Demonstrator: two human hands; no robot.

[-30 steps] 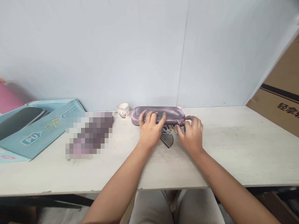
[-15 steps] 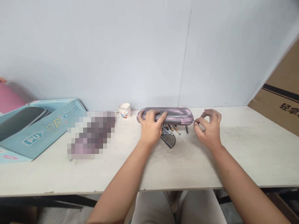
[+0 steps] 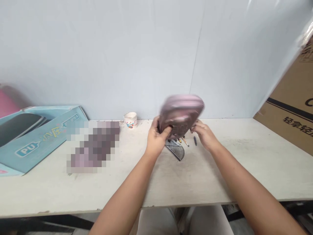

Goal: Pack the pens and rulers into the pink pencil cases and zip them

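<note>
Wall: we sat facing a pale panelled wall [image 3: 110,58], with a cardboard carton [image 3: 286,107] leaning in at the right.
Desk: our scuffed white desk [image 3: 244,163] carried a blue box [image 3: 41,143], a small printed paper cup [image 3: 130,120] and a pixelated object [image 3: 94,147] we could not make out.
Case: a mauve pencil case [image 3: 181,116] was up off the desk, steeply tilted and motion-blurred, above a protractor [image 3: 176,150] and a few loose pens [image 3: 184,141].
Left hand [image 3: 156,138]: our fingers [image 3: 164,131] were closed around the case's lower left edge.
Right hand [image 3: 204,135]: these fingers [image 3: 195,125] curled in against its lower right edge, holding it too.
Grip: we had it from opposite sides, low down — a sound, balanced way to steady a case in the air.
</note>
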